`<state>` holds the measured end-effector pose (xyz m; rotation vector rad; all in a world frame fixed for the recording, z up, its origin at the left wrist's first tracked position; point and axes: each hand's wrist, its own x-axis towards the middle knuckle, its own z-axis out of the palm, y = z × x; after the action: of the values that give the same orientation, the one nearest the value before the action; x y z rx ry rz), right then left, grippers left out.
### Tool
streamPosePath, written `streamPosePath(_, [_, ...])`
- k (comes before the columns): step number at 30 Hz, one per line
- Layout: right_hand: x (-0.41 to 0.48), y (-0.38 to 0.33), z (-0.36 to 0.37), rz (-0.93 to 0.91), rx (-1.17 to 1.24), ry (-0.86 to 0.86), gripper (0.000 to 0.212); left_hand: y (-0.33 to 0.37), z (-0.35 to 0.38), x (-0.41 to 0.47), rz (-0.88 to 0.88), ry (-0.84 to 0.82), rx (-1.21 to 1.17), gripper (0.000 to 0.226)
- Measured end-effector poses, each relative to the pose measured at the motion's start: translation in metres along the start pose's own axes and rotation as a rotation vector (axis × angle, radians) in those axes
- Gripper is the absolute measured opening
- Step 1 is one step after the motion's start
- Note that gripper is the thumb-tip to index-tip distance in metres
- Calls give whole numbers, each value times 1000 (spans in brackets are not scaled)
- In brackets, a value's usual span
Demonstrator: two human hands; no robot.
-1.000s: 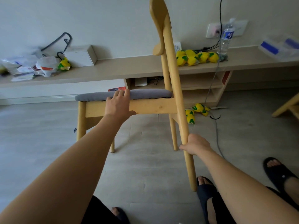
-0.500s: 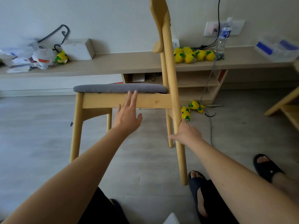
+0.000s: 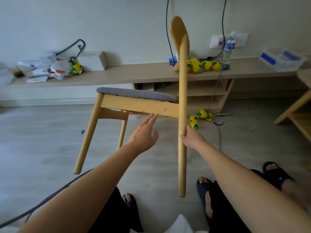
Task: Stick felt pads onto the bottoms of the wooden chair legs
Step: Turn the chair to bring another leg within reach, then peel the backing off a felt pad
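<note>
- Head view: we see the wooden chair (image 3: 139,106) side-on in front of us, tilted, with its grey seat cushion (image 3: 138,93) sloping down toward the backrest.
- Our right hand (image 3: 193,138) grips the near rear leg (image 3: 182,165) partway down, below the seat rail, with the fingers (image 3: 183,136) curled round the wood.
- That rear leg runs almost straight up and down. Its foot hangs low between our sandalled feet (image 3: 204,190), and we cannot tell whether it touches the floor (image 3: 42,140).
- Our left hand (image 3: 143,137) holds nothing. Its fingers (image 3: 151,117) are straight and slightly spread, with the tips at the lower edge of the seat rail. We cannot tell whether they touch it or stop just short.
- The near front leg (image 3: 87,140) slants down and to the left, and its round foot looks to be off the floor. The far front leg (image 3: 122,133) shows behind it.
- Behind the chair, a long low bench (image 3: 134,73) runs along the wall.
- On the bench, left of the chair, sit a white box (image 3: 92,61) and a heap of bags and papers (image 3: 43,71).
- On the bench just right of the backrest lie yellow packets (image 3: 202,65). A water bottle (image 3: 229,47) stands beside them, in front of a wall socket (image 3: 218,42).
- A clear plastic box (image 3: 282,58) with blue contents sits on the bench at far right.
- More yellow packets (image 3: 194,122) lie on the floor by the bench's open shelves, near a grey cable (image 3: 218,132).
</note>
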<state>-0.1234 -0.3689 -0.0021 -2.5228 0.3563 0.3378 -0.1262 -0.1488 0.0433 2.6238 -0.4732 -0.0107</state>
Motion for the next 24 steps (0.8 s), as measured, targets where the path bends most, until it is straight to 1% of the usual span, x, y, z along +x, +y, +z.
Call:
streamPosePath(3, [-4, -6, -1, -4, -50, 78, 68, 5, 4, -1, 17, 4, -43, 73])
streamPosePath(4, [-5, -12, -2, -18, -24, 107, 68, 7, 4, -1, 17, 13, -67, 72])
streamPosePath(5, [-7, -20, -4, -38, 54, 120, 68, 9, 4, 0, 19, 26, -88, 70])
streamPosePath(7, [-10, -35, -9, -94, 255, 99, 66, 13, 3, 1, 40, 54, -109, 67])
streamPosePath(8, [-13, -43, -13, -127, 318, 77, 59, 15, 1, 1, 56, 70, -117, 65])
streamPosePath(10, [-18, -54, -24, -182, 384, 23, 43, 19, -4, 2, 98, 97, -123, 62])
streamPosePath(12, [-25, -63, -37, -236, 423, -31, 34, 26, -11, 1, 131, 124, -137, 60])
streamPosePath(15, [-38, -66, -50, -309, 578, -37, 29, 36, -22, 0, 158, 185, -193, 54])
streamPosePath(18, [-49, -59, -47, -329, 774, 24, 24, 40, -29, -1, 208, 244, -227, 41])
streamPosePath(21, [-59, -65, -56, -381, 842, -25, 27, 41, -45, -1, 217, 261, -299, 27])
streamPosePath(24, [-60, -74, -61, -413, 879, -48, 24, 37, -64, 4, 173, 219, -406, 22])
